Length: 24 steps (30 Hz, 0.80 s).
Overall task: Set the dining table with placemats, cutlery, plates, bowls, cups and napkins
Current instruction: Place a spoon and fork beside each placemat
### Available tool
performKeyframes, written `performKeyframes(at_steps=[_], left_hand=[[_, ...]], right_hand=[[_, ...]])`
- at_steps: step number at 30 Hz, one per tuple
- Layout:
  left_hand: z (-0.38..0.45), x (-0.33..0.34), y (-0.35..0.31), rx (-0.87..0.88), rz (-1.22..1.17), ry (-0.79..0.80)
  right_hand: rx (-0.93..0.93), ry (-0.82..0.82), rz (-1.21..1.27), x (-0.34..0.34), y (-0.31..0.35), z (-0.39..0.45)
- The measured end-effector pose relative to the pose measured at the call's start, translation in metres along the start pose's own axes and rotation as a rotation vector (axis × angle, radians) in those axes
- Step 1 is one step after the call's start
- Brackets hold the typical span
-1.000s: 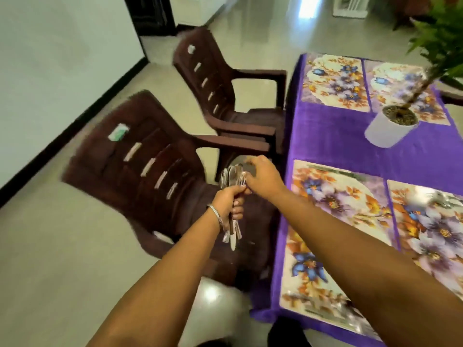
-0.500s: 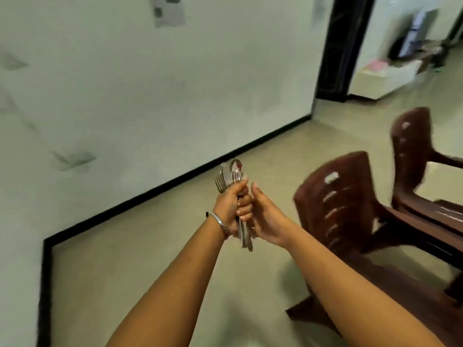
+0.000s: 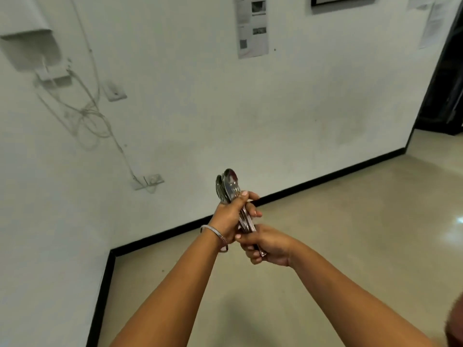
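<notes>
A bundle of steel cutlery (image 3: pixel 228 185), spoons uppermost, stands upright in front of me at the middle of the head view. My left hand (image 3: pixel 231 216), with a bangle on its wrist, grips the bundle around the upper handles. Just below it, my right hand (image 3: pixel 268 244) holds the lower ends of the handles. The dining table, placemats and chairs are out of sight.
A white wall (image 3: pixel 225 108) with a black skirting board (image 3: pixel 313 182) fills the view ahead. Loose cables (image 3: pixel 92 121) and sockets hang on its left part. Beige tiled floor (image 3: pixel 350 221) runs to the right toward a dark doorway (image 3: pixel 446 96).
The view has swung left, away from the table and the brown chairs, to the bare wall. My right hand has slid down from the spoon heads to the handle ends.
</notes>
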State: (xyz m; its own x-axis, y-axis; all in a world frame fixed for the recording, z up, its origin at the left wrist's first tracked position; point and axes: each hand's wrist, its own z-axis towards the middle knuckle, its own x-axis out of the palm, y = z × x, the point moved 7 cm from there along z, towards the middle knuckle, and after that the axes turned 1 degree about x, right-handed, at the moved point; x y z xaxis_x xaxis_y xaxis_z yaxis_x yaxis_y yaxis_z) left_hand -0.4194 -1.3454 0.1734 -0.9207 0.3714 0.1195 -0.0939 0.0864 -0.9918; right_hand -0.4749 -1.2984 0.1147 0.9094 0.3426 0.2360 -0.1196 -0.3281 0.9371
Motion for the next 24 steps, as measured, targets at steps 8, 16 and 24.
performKeyframes(at_steps=[8,16,24], left_hand=[[0.154,0.014,-0.019,0.046,0.230,0.208],[0.335,0.069,0.024,-0.057,0.356,0.382],[0.547,0.145,0.018,-0.195,-0.366,0.409]], right_hand=[[-0.023,-0.154,-0.140,-0.108,0.072,0.108],[-0.022,-0.463,-0.061,-0.262,0.107,0.178],[0.179,-0.569,-0.058,-0.455,0.140,0.211]])
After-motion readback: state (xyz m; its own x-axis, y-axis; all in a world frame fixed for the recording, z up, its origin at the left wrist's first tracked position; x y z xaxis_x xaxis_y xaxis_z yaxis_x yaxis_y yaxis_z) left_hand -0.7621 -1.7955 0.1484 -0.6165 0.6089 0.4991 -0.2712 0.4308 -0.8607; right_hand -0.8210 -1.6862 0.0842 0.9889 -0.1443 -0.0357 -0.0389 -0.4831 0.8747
